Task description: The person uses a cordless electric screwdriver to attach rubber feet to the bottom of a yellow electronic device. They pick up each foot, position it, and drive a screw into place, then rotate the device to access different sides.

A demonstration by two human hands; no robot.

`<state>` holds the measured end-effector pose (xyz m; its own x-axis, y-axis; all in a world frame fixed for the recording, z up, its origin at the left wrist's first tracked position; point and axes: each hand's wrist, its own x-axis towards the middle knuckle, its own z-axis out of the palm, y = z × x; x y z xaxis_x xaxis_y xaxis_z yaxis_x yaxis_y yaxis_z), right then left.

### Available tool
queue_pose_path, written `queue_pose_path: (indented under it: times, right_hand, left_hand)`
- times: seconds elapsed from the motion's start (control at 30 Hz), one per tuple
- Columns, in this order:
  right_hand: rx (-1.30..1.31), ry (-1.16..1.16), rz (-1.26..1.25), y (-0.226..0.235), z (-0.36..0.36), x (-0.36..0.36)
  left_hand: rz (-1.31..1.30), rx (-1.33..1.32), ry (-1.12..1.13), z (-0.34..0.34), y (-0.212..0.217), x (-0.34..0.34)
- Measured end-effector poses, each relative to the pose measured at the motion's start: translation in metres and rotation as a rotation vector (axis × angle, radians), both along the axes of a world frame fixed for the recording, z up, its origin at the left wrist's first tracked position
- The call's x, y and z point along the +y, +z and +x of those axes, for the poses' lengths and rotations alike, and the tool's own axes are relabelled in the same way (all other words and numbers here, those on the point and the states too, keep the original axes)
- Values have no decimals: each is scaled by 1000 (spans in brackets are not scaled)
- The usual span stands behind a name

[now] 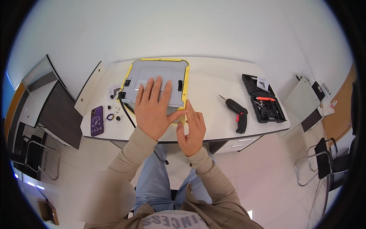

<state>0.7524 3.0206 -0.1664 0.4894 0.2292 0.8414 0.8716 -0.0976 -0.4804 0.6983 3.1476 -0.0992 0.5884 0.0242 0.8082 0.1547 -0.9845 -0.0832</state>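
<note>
A flat grey device with a yellow rim (146,70) lies on the white table, its near part hidden under my hands. My left hand (154,108) rests flat on its grey face, fingers spread and the thumb pointing toward the near right corner. At that corner my right hand (191,129) has its thumb and fingers closed on the yellow rim. A black cable or strap (126,108) runs from the device's left side toward the table's front edge.
A purple phone (97,121), small dark knobs (117,118) and a dark ring (110,116) lie at left. To the right are a black power screwdriver (240,114) and an open black toolbox (267,105) with bits. Drawers (238,144) sit below the tabletop; chairs stand both sides.
</note>
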Motion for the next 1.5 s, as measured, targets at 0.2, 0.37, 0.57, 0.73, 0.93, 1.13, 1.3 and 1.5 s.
queue_pose_path:
  times: [0.2,0.37,0.57,0.73,0.93,1.13,1.3,1.5]
  right_hand:
    - [446,241,248,-2,39,8]
    - [742,509,248,2,123,41]
    - [837,700,306,-15,133,64]
    - [675,473,316,-12,116,54]
    - [588,363,290,-13,108,43]
    - [542,335,254,-9,101,40]
    - [549,331,255,-7,93,40]
    - [555,373,213,-8,94,32]
  left_hand:
    - [-71,-87,-38,-2,-4,3]
    - [-98,-139,-90,6,-9,3]
    - [-103,-143,-155,2,-14,14]
    - [-114,-82,-312,1,-9,30]
    - [-123,-51,-387,1,-6,36]
    - [-86,-19,-394,0,-7,41]
    - [-89,7,-407,-3,-6,42]
    - [-125,-61,-416,0,-7,38]
